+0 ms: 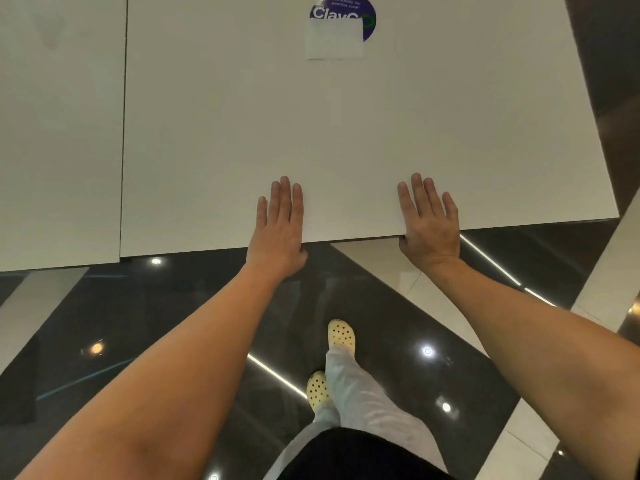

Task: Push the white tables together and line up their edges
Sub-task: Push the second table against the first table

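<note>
Two white tables stand side by side. The right table (346,133) fills most of the view; the left table (59,150) touches it along a thin dark seam. The left table's near edge lies a little closer to me than the right table's near edge. My left hand (278,225) lies flat on the right table at its near edge, fingers together. My right hand (429,223) rests on the same edge further right, fingers on top and thumb tucked under the edge.
A purple round sticker (360,12) partly covered by a white paper patch (334,41) lies at the far side of the right table. Glossy dark and light floor tiles (173,323) lie below. My feet in yellow clogs (341,336) stand near the table's edge.
</note>
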`<state>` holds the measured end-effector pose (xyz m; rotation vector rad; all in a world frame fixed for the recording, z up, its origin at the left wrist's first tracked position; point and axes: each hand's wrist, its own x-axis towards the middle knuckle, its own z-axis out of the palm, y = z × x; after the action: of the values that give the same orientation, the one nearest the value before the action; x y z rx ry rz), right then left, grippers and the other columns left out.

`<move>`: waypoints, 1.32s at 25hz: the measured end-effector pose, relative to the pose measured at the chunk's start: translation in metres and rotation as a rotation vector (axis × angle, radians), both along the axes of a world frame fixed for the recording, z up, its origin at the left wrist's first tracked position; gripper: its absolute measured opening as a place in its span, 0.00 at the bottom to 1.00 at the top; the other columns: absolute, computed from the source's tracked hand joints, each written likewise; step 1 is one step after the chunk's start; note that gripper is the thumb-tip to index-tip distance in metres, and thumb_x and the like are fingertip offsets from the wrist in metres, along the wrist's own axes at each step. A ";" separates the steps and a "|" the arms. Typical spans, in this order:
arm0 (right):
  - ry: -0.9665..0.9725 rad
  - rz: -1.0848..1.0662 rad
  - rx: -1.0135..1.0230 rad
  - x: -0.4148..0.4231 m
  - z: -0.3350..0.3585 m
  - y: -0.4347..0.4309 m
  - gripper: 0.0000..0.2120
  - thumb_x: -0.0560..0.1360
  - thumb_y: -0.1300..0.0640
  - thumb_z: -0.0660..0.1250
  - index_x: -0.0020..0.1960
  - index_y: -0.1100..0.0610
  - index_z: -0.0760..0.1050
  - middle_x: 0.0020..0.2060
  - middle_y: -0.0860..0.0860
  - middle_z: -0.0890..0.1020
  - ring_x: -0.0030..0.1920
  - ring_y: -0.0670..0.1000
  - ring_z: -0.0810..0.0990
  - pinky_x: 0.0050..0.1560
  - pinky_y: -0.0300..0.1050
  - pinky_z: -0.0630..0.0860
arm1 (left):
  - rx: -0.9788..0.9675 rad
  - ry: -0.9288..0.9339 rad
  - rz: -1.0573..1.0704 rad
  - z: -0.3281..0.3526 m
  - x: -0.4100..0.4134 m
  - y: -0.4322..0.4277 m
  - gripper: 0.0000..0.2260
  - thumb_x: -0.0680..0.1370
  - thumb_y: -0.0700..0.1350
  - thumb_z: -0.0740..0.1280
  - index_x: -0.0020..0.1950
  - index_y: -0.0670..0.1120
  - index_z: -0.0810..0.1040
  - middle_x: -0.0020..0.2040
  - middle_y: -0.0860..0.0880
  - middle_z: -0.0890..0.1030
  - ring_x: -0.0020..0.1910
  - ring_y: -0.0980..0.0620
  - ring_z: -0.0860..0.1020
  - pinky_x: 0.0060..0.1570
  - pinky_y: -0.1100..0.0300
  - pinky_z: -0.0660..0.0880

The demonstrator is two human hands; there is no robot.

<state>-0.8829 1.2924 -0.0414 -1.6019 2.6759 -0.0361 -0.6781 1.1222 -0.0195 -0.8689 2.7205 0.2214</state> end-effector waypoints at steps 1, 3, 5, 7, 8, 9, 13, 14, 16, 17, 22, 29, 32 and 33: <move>-0.022 -0.013 0.040 0.002 0.002 0.000 0.42 0.69 0.62 0.71 0.76 0.58 0.50 0.75 0.60 0.55 0.75 0.60 0.51 0.71 0.60 0.50 | 0.029 -0.012 0.010 0.004 0.007 0.002 0.48 0.71 0.45 0.67 0.72 0.41 0.30 0.75 0.38 0.35 0.71 0.42 0.31 0.69 0.46 0.35; -0.052 -0.046 0.158 0.003 0.004 0.001 0.46 0.71 0.58 0.70 0.76 0.55 0.41 0.76 0.58 0.47 0.75 0.58 0.43 0.72 0.58 0.44 | 0.065 -0.050 0.046 0.011 0.032 0.004 0.47 0.71 0.45 0.66 0.72 0.41 0.31 0.75 0.38 0.36 0.71 0.42 0.32 0.70 0.47 0.35; -0.062 -0.085 0.237 0.007 0.011 0.000 0.48 0.73 0.55 0.68 0.74 0.53 0.32 0.76 0.56 0.40 0.75 0.56 0.37 0.71 0.58 0.40 | 0.042 -0.100 0.111 0.021 0.067 -0.002 0.45 0.72 0.45 0.64 0.72 0.40 0.31 0.75 0.38 0.35 0.70 0.43 0.30 0.70 0.48 0.35; -0.102 -0.155 0.274 0.018 0.020 -0.006 0.51 0.73 0.56 0.68 0.73 0.54 0.27 0.75 0.57 0.37 0.74 0.57 0.35 0.71 0.60 0.39 | 0.020 -0.133 0.171 0.032 0.100 -0.014 0.44 0.73 0.46 0.63 0.72 0.40 0.31 0.74 0.39 0.34 0.70 0.44 0.29 0.69 0.49 0.34; -0.117 -0.176 0.283 0.031 0.025 -0.012 0.52 0.73 0.57 0.68 0.71 0.54 0.24 0.75 0.57 0.34 0.74 0.57 0.33 0.71 0.60 0.39 | 0.012 -0.133 0.200 0.036 0.115 -0.020 0.44 0.73 0.46 0.63 0.72 0.40 0.30 0.74 0.39 0.34 0.69 0.44 0.29 0.68 0.50 0.33; -0.132 -0.161 0.285 0.050 0.029 -0.019 0.53 0.73 0.58 0.67 0.69 0.54 0.21 0.73 0.57 0.32 0.73 0.57 0.31 0.72 0.61 0.38 | 0.002 -0.125 0.232 0.040 0.128 -0.025 0.44 0.73 0.45 0.62 0.71 0.40 0.29 0.74 0.40 0.33 0.69 0.45 0.29 0.68 0.50 0.33; -0.234 0.152 0.204 0.171 0.038 -0.062 0.53 0.72 0.55 0.67 0.69 0.53 0.21 0.71 0.54 0.25 0.71 0.55 0.26 0.67 0.57 0.26 | -0.035 -0.092 0.295 0.052 0.187 -0.040 0.43 0.73 0.44 0.61 0.70 0.40 0.28 0.75 0.39 0.35 0.70 0.45 0.30 0.68 0.51 0.33; -0.222 0.234 0.188 0.206 0.039 -0.074 0.53 0.72 0.53 0.67 0.70 0.54 0.22 0.71 0.54 0.25 0.71 0.56 0.26 0.66 0.57 0.24 | -0.056 -0.089 0.296 0.054 0.205 -0.045 0.43 0.73 0.44 0.61 0.70 0.41 0.28 0.75 0.39 0.35 0.70 0.45 0.30 0.68 0.51 0.33; -0.189 0.324 0.168 0.267 0.037 -0.102 0.53 0.71 0.52 0.68 0.71 0.55 0.25 0.72 0.55 0.27 0.71 0.56 0.27 0.65 0.57 0.23 | -0.066 -0.088 0.282 0.057 0.245 -0.060 0.43 0.73 0.43 0.61 0.69 0.41 0.26 0.75 0.40 0.34 0.69 0.45 0.29 0.68 0.50 0.32; -0.166 0.340 0.155 0.291 0.038 -0.117 0.52 0.71 0.53 0.69 0.72 0.55 0.26 0.73 0.55 0.30 0.72 0.55 0.28 0.66 0.57 0.24 | -0.069 -0.083 0.280 0.058 0.264 -0.069 0.43 0.73 0.43 0.61 0.69 0.42 0.26 0.74 0.41 0.33 0.69 0.45 0.28 0.67 0.50 0.31; -0.121 0.287 0.106 0.399 0.047 -0.186 0.48 0.73 0.57 0.65 0.72 0.57 0.28 0.73 0.54 0.36 0.71 0.53 0.28 0.66 0.56 0.29 | -0.131 -0.045 0.246 0.068 0.382 -0.127 0.42 0.73 0.43 0.60 0.71 0.40 0.29 0.73 0.42 0.31 0.69 0.46 0.29 0.69 0.51 0.33; -0.107 0.238 0.113 0.493 0.051 -0.252 0.45 0.75 0.53 0.63 0.72 0.58 0.29 0.74 0.54 0.36 0.71 0.53 0.28 0.67 0.56 0.31 | -0.097 -0.013 0.229 0.070 0.479 -0.193 0.41 0.73 0.42 0.61 0.73 0.40 0.33 0.75 0.41 0.35 0.70 0.48 0.29 0.69 0.53 0.32; -0.118 0.231 0.125 0.506 0.051 -0.289 0.43 0.76 0.49 0.61 0.74 0.58 0.31 0.74 0.54 0.36 0.70 0.53 0.27 0.68 0.56 0.32 | -0.056 0.011 0.253 0.072 0.498 -0.225 0.41 0.74 0.42 0.62 0.73 0.40 0.33 0.75 0.41 0.36 0.70 0.48 0.30 0.68 0.53 0.32; -0.121 0.221 0.126 0.509 0.050 -0.301 0.43 0.77 0.49 0.61 0.73 0.58 0.30 0.74 0.54 0.36 0.70 0.52 0.27 0.68 0.56 0.32 | -0.043 0.029 0.262 0.070 0.502 -0.235 0.41 0.74 0.42 0.61 0.73 0.40 0.33 0.75 0.41 0.36 0.70 0.48 0.30 0.69 0.53 0.33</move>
<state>-0.3737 0.9916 0.0090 -1.7822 2.3485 0.0371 -0.1758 0.8869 0.0501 -1.2442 2.6405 0.2299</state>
